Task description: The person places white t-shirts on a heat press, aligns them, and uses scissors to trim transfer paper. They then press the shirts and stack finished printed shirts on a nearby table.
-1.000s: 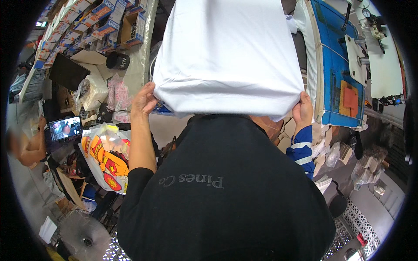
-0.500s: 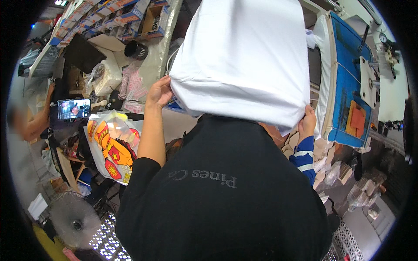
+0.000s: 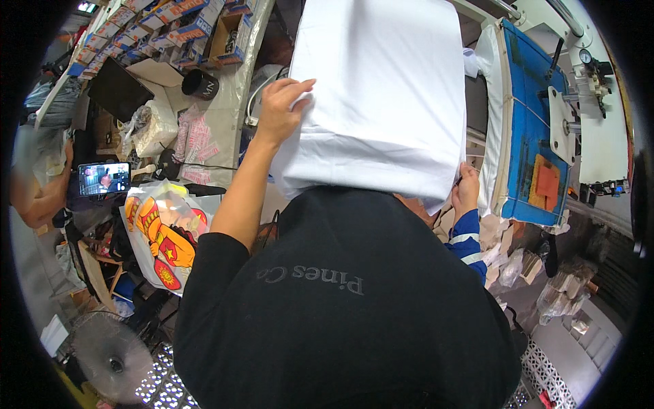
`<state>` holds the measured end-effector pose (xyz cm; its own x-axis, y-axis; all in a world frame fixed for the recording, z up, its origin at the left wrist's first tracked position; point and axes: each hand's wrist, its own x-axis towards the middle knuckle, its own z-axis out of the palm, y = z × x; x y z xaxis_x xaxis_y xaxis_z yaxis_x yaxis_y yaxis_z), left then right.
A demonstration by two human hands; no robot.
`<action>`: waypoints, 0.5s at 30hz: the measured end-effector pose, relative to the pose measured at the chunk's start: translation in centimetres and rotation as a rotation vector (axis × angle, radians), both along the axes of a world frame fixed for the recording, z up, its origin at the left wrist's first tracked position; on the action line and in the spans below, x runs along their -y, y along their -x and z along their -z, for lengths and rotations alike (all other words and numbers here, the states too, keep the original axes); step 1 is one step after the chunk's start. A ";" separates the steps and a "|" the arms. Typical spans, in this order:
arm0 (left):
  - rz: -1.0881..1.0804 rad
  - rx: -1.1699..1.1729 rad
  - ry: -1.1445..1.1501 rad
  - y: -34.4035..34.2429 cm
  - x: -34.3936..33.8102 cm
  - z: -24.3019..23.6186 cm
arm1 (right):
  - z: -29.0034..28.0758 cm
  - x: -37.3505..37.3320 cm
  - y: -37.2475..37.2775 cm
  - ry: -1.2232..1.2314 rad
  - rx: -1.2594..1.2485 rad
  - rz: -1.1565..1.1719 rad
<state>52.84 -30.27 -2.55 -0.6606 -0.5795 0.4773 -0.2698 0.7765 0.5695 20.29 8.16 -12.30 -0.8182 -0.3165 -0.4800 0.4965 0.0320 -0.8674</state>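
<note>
A white cloth [image 3: 381,82], perhaps a shirt, lies smooth over a flat, board-like shape in front of me. Its near edge hangs in loose folds close to my chest. My left hand [image 3: 281,109] is at the cloth's left edge, fingertips over the surface, thumb apart from the fingers. Nothing shows in its grasp; whether the fingertips touch the cloth is hard to see. At the near right corner, my right hand [image 3: 466,187] pinches the cloth's edge. What supports the cloth from below is hidden.
A blue-topped press [image 3: 535,136] with an orange pad stands at the right. To the left are a phone [image 3: 103,178], a printed plastic bag [image 3: 163,235], a black mug [image 3: 199,84] and stacked boxes [image 3: 184,27]. A fan [image 3: 112,358] stands lower left, and another person's arm [image 3: 51,194] shows far left.
My left hand has let go of the near left corner and moved up along the cloth's left edge. The right hand keeps its hold, and the cloth's near side lies flatter.
</note>
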 end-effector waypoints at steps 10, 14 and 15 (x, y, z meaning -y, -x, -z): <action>-0.674 -0.046 -0.973 -6.3 5.1 6.8 | -0.1 -0.5 0.1 0.071 0.044 0.016; -0.278 -0.055 -1.809 -9.6 1.7 8.4 | 0.5 -1.5 0.7 0.176 0.109 -0.014; -0.111 -0.119 -1.896 -10.4 0.8 9.6 | -0.7 -1.4 0.6 0.214 0.172 0.014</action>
